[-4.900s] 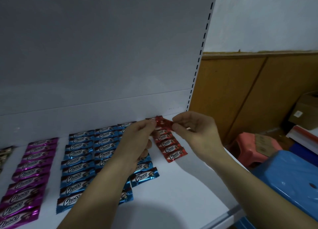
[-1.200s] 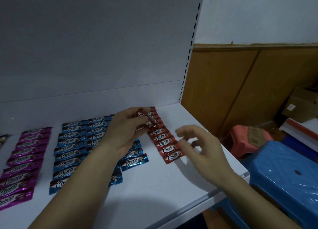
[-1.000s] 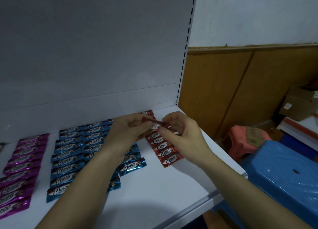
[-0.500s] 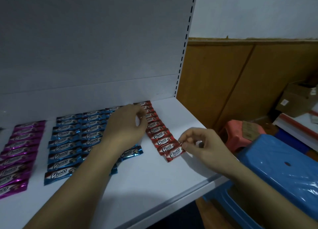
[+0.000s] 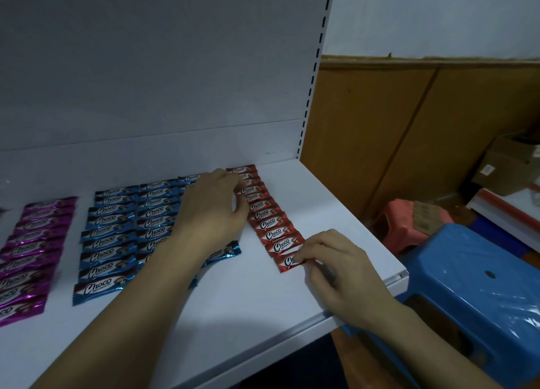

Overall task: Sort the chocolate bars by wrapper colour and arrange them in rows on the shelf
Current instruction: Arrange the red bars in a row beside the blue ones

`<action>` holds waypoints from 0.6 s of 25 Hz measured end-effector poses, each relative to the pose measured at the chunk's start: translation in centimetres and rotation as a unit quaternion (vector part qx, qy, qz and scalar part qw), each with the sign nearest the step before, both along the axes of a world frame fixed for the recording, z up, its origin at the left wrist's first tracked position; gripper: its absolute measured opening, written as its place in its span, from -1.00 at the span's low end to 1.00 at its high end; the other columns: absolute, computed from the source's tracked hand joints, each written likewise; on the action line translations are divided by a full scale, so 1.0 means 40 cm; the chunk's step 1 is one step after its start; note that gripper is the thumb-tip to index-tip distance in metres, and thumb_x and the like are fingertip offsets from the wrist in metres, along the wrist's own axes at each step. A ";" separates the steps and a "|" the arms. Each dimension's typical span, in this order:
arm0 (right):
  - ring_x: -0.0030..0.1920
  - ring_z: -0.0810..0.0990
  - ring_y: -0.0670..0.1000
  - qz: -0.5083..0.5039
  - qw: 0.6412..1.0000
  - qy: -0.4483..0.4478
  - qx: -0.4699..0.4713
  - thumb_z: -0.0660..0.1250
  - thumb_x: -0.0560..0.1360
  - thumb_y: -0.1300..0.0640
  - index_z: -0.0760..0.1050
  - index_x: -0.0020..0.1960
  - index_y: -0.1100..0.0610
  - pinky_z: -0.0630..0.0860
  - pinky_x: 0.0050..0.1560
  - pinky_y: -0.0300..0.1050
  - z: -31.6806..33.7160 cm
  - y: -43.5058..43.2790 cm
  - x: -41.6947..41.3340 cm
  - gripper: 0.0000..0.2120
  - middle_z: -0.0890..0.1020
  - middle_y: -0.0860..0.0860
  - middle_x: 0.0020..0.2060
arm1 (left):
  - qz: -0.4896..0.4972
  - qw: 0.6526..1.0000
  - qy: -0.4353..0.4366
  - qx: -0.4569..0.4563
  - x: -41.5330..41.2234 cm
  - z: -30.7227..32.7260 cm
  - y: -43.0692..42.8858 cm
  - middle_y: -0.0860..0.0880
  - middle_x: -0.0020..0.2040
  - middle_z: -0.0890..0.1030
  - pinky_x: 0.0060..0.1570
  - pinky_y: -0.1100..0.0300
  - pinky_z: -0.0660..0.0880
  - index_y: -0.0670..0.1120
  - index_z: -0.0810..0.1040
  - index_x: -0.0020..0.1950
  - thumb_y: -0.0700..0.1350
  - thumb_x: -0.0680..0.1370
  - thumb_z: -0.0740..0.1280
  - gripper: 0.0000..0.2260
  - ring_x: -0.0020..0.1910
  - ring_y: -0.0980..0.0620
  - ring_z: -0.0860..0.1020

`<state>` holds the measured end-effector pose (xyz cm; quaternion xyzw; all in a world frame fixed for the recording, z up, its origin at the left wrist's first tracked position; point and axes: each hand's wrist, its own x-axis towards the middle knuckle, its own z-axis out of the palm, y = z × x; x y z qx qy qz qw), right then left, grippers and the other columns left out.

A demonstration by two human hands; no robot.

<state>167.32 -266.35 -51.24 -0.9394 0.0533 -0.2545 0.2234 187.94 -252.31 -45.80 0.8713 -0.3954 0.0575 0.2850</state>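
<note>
**Chocolate bars [image 5: 152, 222]: position on the shelf, state of both hands**

We find all bars lying flat on the white shelf [image 5: 233, 315], grouped by wrapper colour in columns that run from the back panel toward the front edge.

1. Purple bars [image 5: 35, 242]: one column near the left end of the shelf, partly cut off by the picture edge.
2. Blue bars [image 5: 111, 233]: two full columns in the middle, and a third to their right that is largely covered by the left forearm.
3. Red row [image 5: 268, 222]: one slanted column, the nearest to the shelf's right edge, starting at the back panel. Its bars overlap slightly.

Left hand [image 5: 213, 210]: it rests over the rear part of the red row with fingers bent and tips at the row's left side. We cannot tell whether it grips a bar.

Right hand [image 5: 336, 260]: thumb and fingers are curled and pinch the right end of the front red bar [image 5: 287, 263], which lies on the shelf as the last in the red row.

Beside the shelf's right edge we see a blue stool [image 5: 482, 286] covered in film, a pink stool [image 5: 394, 225] carrying pieces of card, and a cardboard box [image 5: 508, 166] against the wood panelling [image 5: 409, 125]. The contents of the box are not visible.
</note>
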 end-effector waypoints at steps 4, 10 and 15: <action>0.14 0.55 -0.19 -0.002 1.000 0.009 0.008 0.23 0.58 -0.11 0.61 0.10 0.04 0.51 0.12 -0.41 0.000 -0.001 0.000 -0.71 0.63 -0.14 0.08 | 0.000 1.000 -0.003 0.016 -0.002 0.004 0.001 0.02 0.24 0.55 0.26 0.05 0.39 -0.01 0.56 0.26 -0.03 0.63 0.27 -0.77 0.24 -0.01 0.46; 0.16 0.55 -0.17 -0.003 1.000 0.029 0.001 0.23 0.58 -0.10 0.60 0.14 0.01 0.55 0.12 -0.33 0.001 -0.001 0.002 -0.72 0.61 -0.17 0.11 | 0.006 1.000 -0.001 0.030 0.001 0.000 0.001 0.03 0.26 0.55 0.31 0.01 0.39 -0.01 0.55 0.28 -0.04 0.62 0.27 -0.76 0.27 -0.01 0.45; 0.09 0.58 -0.18 -0.024 0.995 -0.054 0.077 0.23 0.57 -0.02 0.64 0.07 0.09 0.49 0.05 -0.42 0.078 -0.010 0.036 -0.72 0.64 -0.13 0.03 | 0.018 1.000 -0.001 0.022 0.016 -0.003 0.005 0.04 0.26 0.54 0.32 -0.04 0.40 0.02 0.54 0.28 -0.08 0.63 0.25 -0.76 0.26 0.00 0.46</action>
